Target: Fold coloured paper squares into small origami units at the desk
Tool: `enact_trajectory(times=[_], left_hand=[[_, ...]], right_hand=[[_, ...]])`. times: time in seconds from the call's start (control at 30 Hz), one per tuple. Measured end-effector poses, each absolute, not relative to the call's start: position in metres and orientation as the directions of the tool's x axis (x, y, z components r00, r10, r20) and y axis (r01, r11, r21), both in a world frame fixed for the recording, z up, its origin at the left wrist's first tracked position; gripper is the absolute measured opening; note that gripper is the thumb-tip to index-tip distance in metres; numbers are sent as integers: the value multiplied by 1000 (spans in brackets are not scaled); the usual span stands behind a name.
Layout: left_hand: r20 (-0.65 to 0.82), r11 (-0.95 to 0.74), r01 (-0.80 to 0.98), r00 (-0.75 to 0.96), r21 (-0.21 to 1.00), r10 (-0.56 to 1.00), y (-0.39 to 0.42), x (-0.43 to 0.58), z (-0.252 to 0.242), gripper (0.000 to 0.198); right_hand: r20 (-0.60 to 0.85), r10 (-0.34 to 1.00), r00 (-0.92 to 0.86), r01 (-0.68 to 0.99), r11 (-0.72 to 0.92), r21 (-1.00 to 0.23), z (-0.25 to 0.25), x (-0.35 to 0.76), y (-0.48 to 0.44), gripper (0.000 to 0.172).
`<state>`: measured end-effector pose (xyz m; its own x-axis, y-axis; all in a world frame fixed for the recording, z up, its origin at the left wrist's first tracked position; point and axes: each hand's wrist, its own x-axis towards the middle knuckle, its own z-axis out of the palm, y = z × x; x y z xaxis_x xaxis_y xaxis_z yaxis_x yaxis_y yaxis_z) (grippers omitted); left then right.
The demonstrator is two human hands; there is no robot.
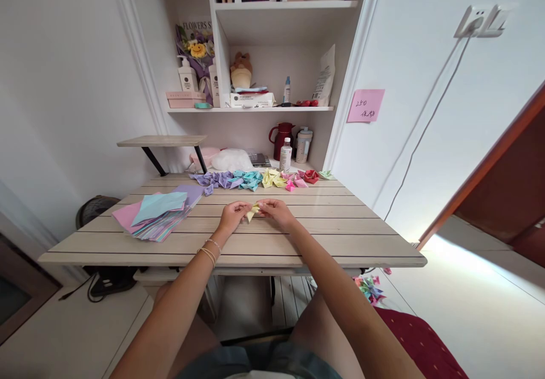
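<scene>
Between my two hands, just above the middle of the desk, is a small folded piece of yellow origami paper (252,213). My left hand (235,215) pinches its left side with thumb and fingers. On the other side my right hand (276,211) grips the upper right part. One pointed tip hangs down between them. Behind the hands lies a row of folded paper pieces: purple ones (219,180), blue ones (250,179), yellow ones (273,179), pink ones (294,181), a red one (311,176) and a pale green one (326,174).
A fanned stack of coloured paper sheets (159,214) lies on the desk's left. Behind the row stand a clear bottle (285,155), a dark red jug (283,139) and a tumbler (304,145). A small raised shelf (162,140) stands back left. More folded paper (369,289) lies below, right.
</scene>
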<state>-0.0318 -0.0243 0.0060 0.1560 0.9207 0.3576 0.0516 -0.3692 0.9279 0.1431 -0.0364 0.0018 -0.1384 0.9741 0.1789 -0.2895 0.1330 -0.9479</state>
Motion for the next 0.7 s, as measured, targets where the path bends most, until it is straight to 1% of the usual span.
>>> enact_trajectory(times=[0.17,0.33,0.53,0.7], left_hand=[[315,-309,-62,185,949,931,-27,-30,7,35],[277,-260,-106,201,960,940,-28,-31,8,42],[201,-182,-93,272,979,941,-25,-31,6,44],[177,-160,-87,264,983,948,-26,-30,8,41]], right_hand=[[186,973,-135,-282,143,-949,2,144,-37,34],[182,975,-126,-296,138,-945,3,144,-37,35],[173,975,-136,-298,127,-946,3,143,-37,34],[178,969,-171,-258,130,-957,0,144,-35,35]])
